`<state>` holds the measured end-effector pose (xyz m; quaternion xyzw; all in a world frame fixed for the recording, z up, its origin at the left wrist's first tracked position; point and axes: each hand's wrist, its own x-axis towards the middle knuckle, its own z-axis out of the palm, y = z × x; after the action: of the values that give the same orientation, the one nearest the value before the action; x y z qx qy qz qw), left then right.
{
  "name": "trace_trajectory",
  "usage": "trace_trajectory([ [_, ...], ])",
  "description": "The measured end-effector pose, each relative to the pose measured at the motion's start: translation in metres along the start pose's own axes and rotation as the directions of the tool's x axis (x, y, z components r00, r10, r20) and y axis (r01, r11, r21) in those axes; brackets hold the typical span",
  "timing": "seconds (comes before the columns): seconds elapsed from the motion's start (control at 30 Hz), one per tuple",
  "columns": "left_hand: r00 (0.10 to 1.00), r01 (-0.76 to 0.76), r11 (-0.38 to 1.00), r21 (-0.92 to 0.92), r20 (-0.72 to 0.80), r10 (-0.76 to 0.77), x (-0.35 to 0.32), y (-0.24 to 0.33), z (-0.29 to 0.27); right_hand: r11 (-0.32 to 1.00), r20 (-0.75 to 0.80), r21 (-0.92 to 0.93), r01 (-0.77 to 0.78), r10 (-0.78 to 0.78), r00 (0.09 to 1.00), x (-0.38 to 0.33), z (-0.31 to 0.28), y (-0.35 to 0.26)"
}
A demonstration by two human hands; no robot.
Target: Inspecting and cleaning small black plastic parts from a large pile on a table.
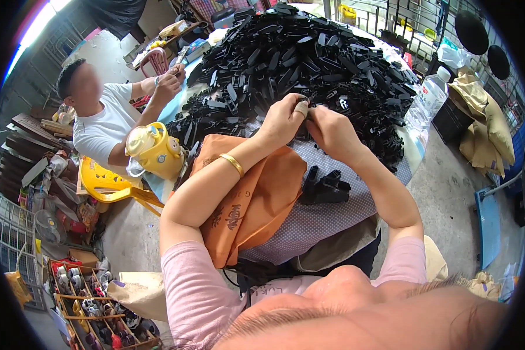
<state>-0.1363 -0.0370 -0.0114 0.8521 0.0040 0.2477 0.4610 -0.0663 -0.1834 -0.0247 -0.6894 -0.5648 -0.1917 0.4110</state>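
Note:
My left hand (285, 121), with a gold bangle at the wrist, is closed in a pinch at the near edge of a big heap of black plastic pieces (286, 61). Fingertip to fingertip with it, my right hand (334, 133) is closed as well. Whatever they hold between them is small and dark, and I cannot make it out against the heap. Below my hands, a small cluster of black pieces (325, 186) lies on a dotted cloth (332, 217). An orange bag (254, 201) lies under and beside my left forearm.
Across the table at left, a person in a white shirt (104, 129) works with both hands raised. A yellow jug (156, 150) stands at the left table edge, near a yellow chair (102, 179). At right are a clear bottle (429, 96) and brown sacks (489, 125).

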Motion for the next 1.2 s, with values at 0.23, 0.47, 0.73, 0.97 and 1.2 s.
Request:
trace_trajectory([
  [0.23, 0.991, 0.107, 0.993, 0.053, -0.088, -0.102, -0.005, 0.016, 0.003, 0.974, 0.123, -0.152, 0.168, -0.150, 0.981, -0.004, 0.006, -0.001],
  [0.47, 0.955, -0.058, 0.955, 0.292, -0.261, 0.138, 0.005, 0.014, 0.011, 0.928, 0.073, 0.353, -0.120, 0.100, 0.992, -0.005, 0.010, -0.020],
  [0.73, 0.994, 0.080, 0.971, 0.226, -0.090, -0.061, -0.009, 0.046, 0.002, 0.947, 0.292, -0.292, 0.137, -0.048, 0.955, -0.007, 0.019, 0.006],
  [0.97, 0.763, -0.204, 0.813, 0.545, 0.609, -0.217, -0.060, 0.075, 0.025, 0.815, 0.342, -0.486, 0.315, -0.155, 0.927, -0.015, 0.046, 0.029],
  [1.2, 0.870, -0.175, 0.892, 0.416, 0.490, -0.057, 0.016, 0.037, -0.023, 0.950, 0.183, -0.280, 0.137, -0.087, 0.979, -0.007, 0.018, 0.021],
])
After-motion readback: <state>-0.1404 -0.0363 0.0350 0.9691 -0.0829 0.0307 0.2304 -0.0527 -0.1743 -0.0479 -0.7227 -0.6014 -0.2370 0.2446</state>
